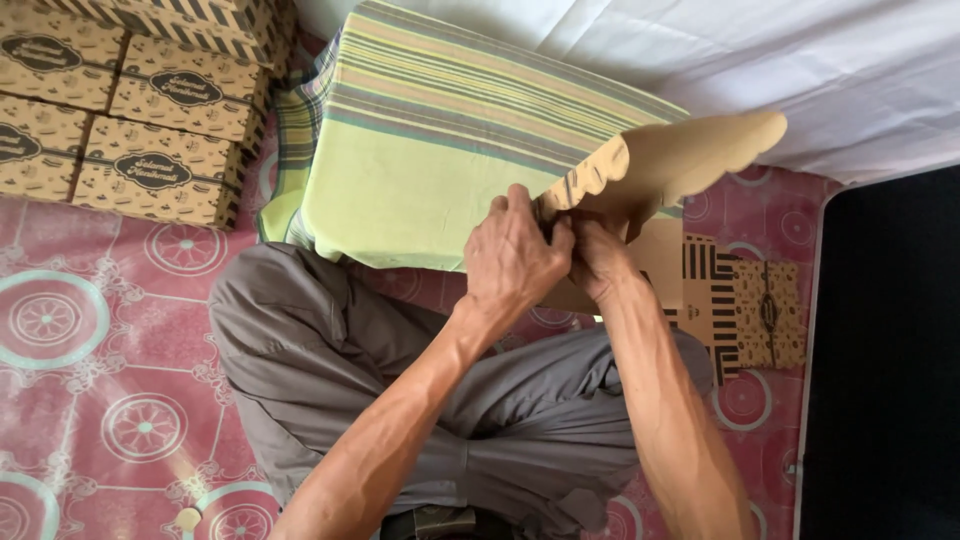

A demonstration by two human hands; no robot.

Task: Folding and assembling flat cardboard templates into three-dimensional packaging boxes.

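Observation:
My left hand and my right hand are pressed together on a flat brown cardboard box blank with a scalloped flap edge. Both hands grip the cardboard near its fold, fingers closed on it. The blank tilts up to the right above a green striped cloth bundle. More of the printed cardboard, with black stripes and a dotted pattern, lies to the right of my right wrist. My crossed legs in grey trousers are below my hands.
Several finished brown patterned boxes are stacked at the upper left. A pink mat with round patterns covers the floor. White fabric lies at the upper right, and a black surface borders the right.

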